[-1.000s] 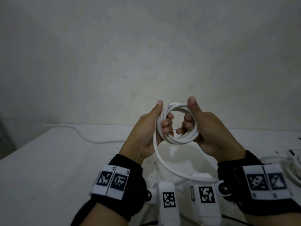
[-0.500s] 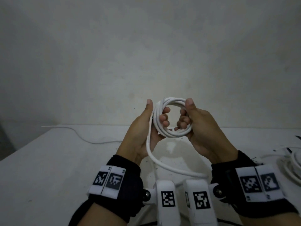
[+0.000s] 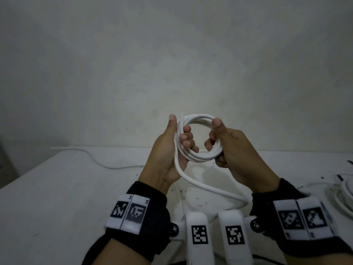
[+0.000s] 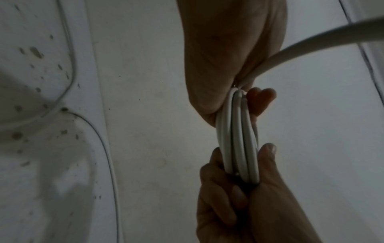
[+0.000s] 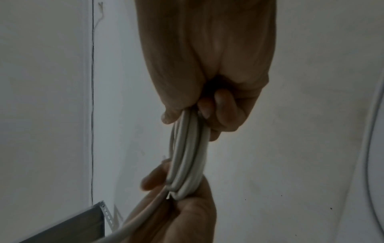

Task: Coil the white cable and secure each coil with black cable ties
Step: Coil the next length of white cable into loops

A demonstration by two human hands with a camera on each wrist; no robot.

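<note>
A white cable coil (image 3: 198, 157) of several loops is held up above the table between both hands. My left hand (image 3: 172, 150) grips its left side, thumb up along the loops and fingers curled through the ring. My right hand (image 3: 227, 148) grips the right side, thumb pressing on top. A loose tail (image 3: 210, 188) runs from the left palm down to the right, under the right wrist. In the left wrist view the stacked loops (image 4: 239, 136) show edge-on between both hands; the right wrist view shows the same bundle (image 5: 187, 156). No black tie is visible on this coil.
The white table (image 3: 57, 197) stretches below, its far edge against a plain wall. A thin white wire (image 3: 107, 165) lies at the back left. More white cable (image 3: 343, 197) sits at the right edge. A grey metal frame (image 5: 72, 225) shows low in the right wrist view.
Both hands have shifted slightly left with the coil. The ring has widened as the hands moved a little apart. The loose tail hangs in a shorter curve.
</note>
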